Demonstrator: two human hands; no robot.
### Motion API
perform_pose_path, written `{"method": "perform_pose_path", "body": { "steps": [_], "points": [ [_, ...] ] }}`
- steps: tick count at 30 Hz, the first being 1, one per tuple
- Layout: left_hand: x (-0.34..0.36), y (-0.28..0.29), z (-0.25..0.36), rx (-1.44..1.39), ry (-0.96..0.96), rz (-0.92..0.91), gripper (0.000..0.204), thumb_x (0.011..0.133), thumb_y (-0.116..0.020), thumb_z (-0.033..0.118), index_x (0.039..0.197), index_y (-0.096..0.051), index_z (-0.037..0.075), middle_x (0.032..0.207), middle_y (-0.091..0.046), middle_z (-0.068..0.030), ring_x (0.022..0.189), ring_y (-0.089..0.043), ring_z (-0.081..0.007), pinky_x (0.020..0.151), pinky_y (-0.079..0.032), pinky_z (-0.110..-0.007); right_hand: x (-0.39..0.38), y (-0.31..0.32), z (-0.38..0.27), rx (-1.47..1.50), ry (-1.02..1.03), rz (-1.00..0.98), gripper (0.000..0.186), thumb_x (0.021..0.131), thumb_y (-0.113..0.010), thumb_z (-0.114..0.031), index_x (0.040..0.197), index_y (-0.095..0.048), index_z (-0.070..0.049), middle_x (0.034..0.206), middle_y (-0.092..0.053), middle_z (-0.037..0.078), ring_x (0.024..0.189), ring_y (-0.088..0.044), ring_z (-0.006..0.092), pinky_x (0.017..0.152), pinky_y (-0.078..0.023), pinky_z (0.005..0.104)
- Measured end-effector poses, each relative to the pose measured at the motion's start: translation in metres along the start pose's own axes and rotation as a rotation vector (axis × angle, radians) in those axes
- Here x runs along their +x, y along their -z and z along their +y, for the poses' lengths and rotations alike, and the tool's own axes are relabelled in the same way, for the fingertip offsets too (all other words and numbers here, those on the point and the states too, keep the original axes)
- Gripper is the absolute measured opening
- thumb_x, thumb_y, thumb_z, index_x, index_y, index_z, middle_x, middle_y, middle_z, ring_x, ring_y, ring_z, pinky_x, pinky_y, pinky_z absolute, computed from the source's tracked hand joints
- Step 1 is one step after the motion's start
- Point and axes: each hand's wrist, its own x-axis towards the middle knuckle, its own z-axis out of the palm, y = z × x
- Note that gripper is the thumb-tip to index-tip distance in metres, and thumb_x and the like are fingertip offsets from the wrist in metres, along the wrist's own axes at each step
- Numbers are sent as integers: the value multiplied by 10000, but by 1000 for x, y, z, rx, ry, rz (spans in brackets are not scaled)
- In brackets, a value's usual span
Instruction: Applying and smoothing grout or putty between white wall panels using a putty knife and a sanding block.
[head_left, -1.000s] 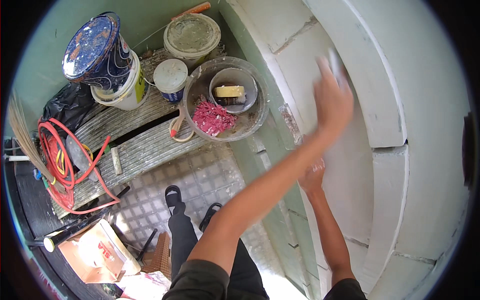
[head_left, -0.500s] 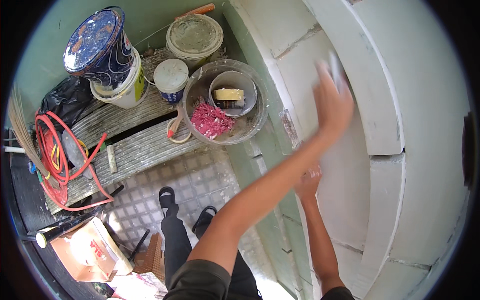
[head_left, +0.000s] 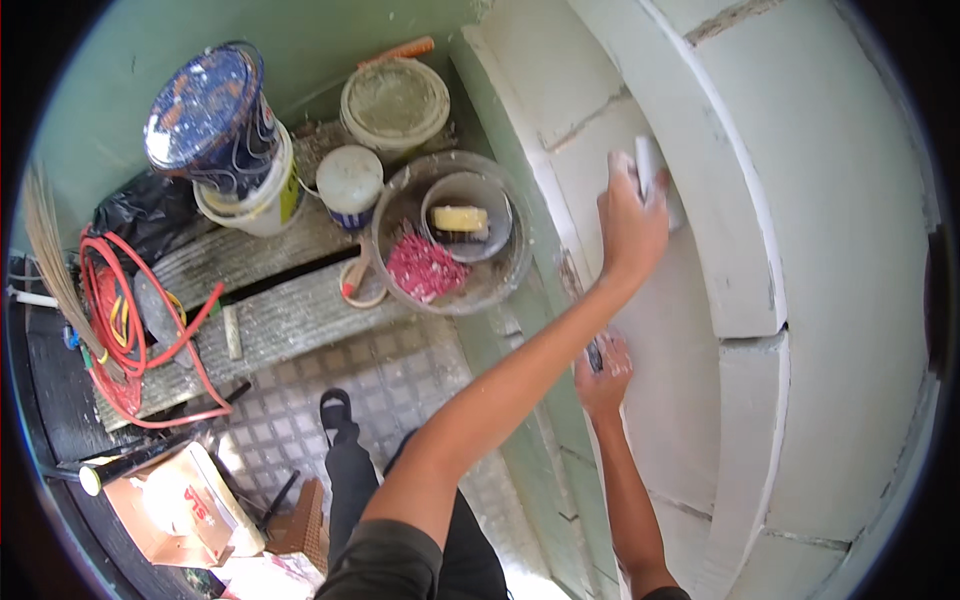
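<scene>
My left hand (head_left: 632,228) reaches across the pale recessed wall panel (head_left: 665,330), with its fingers closed round a flat tool with a white handle (head_left: 650,165). The tool is at the panel beside the raised curved band (head_left: 695,150); its working edge is partly hidden. Lower down, my right hand (head_left: 604,378) grips the dark handle of a putty knife (head_left: 596,355). Its plaster-smeared blade (head_left: 571,275) points up along the ledge (head_left: 545,190). White smears mark the right hand's fingers.
A wooden bench (head_left: 270,325) at left carries a clear tub (head_left: 384,255) holding a smaller pot and pink cloth, a lidded bucket (head_left: 395,103), a small tub (head_left: 350,185), stacked buckets (head_left: 205,115) and a red hose (head_left: 120,330). An open carton (head_left: 175,505) sits at lower left.
My left hand has moved down and a little left along the panel with the white-handled tool. The right hand's putty knife handle now shows. The whole view has shifted slightly.
</scene>
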Motion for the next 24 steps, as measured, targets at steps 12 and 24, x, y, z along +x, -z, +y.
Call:
{"method": "perform_pose_path", "body": {
  "steps": [12, 24],
  "points": [
    [79, 2, 23, 255, -49, 236, 196, 941, -589, 96, 1020, -442, -6, 973, -667, -281, 974, -651, -449, 902, -467, -489, 2, -9, -21, -18, -8, -10, 569, 819, -714, -114, 1379, -613, -119, 1044, -667, 171, 909, -646, 350, 802, -540, 438],
    [54, 17, 20, 87, -35, 56, 280, 897, -632, 121, 1051, -464, -40, 995, -642, -300, 943, -607, -504, 818, -445, -568, 11, -8, -20, 58, 68, 36, 556, 808, -714, -112, 1346, -608, -21, 1034, -702, 187, 864, -656, 346, 823, -540, 433]
  ]
}}
